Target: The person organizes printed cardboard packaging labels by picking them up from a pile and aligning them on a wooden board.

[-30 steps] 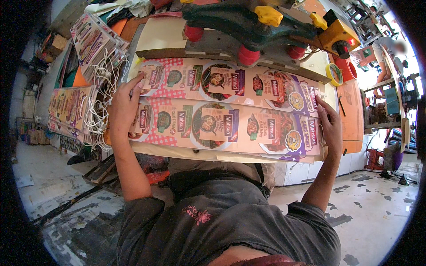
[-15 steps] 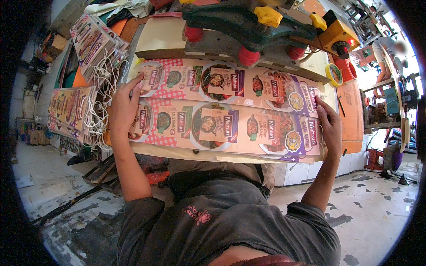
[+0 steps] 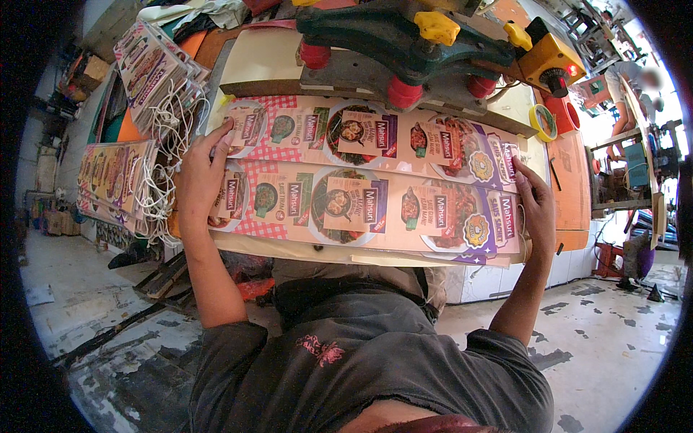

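Observation:
A long printed sheet [image 3: 285, 130] with pictures of food, a red checked part and a purple end lies across the work table, its far edge against a metal bar. A second stack of like sheets [image 3: 346, 202] lies nearer to me, partly beneath it. At the left end of the upper sheet, my left hand [image 3: 203, 169] is closed with thumb and fingers at its edge. My right hand [image 3: 535, 198] grips the right end, fingertips over the purple part. The undersides of both grips are hidden.
A dark green machine clamp [image 3: 404, 47] with yellow knobs and red feet stands beyond the metal bar [image 3: 462, 108]. Bundles of printed cards with white strings [image 3: 155, 187] lie left. A yellow tape roll [image 3: 543, 123] and orange control box [image 3: 552, 58] are right. Another person works far right.

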`<state>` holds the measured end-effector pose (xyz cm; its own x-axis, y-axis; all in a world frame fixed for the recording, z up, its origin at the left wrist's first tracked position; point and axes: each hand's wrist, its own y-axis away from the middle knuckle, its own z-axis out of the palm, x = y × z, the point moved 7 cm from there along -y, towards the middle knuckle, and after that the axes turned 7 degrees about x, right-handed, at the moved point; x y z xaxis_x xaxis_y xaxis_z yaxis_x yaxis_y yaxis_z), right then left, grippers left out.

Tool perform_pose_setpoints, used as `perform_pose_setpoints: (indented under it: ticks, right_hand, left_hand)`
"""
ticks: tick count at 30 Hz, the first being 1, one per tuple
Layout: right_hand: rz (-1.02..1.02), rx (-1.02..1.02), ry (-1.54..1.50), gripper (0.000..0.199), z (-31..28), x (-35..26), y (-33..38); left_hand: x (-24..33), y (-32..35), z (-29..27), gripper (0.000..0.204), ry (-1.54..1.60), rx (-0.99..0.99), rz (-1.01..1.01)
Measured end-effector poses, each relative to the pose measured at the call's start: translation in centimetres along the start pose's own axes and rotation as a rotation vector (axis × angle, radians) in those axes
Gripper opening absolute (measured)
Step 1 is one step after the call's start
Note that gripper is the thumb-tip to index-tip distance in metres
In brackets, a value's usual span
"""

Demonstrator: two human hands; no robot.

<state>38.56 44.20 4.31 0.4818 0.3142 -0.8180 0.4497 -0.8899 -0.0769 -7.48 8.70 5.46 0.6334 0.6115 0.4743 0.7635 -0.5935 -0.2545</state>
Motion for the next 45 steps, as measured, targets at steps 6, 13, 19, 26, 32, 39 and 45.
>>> perform_pose_setpoints:
  ticks: [6, 13, 19, 26, 32, 39, 45]
  right_hand:
    - [0.035, 0.017, 0.001, 0.039, 0.0, -0.1, 0.1]
    - [0.058, 0.003, -0.052, 0.039, 0.1, 0.3, 0.0]
    - [0.053, 0.000, -0.066, 0.040, 0.0, 0.0, 0.1]
    - [0.057, -0.008, -0.100, 0.041, 0.1, 0.2, 0.1]
    - [0.100, -0.006, -0.122, 0.041, 0.1, -0.1, 0.3]
    - [0.079, -0.020, -0.087, 0.042, 0.1, 0.3, 0.0]
    - [0.033, -0.008, -0.042, 0.040, 0.0, 0.6, -0.2]
  left_hand:
    - [0.0, 0.0, 0.1, 0.038, -0.010, -0.003, 0.008]
    - [0.8, 0.0, -0.1, 0.041, -0.096, -0.005, 0.026]
    - [0.6, -0.1, 0.0, 0.040, -0.077, -0.017, 0.016]
    - [1.0, 0.0, -0.3, 0.040, -0.076, -0.015, 0.006]
    - [0.6, -0.2, -0.2, 0.039, -0.033, -0.013, 0.004]
    - [0.9, -0.1, -0.2, 0.039, -0.047, -0.018, -0.019]
    - [0.9, -0.1, -0.2, 0.040, -0.057, -0.015, -0.002]
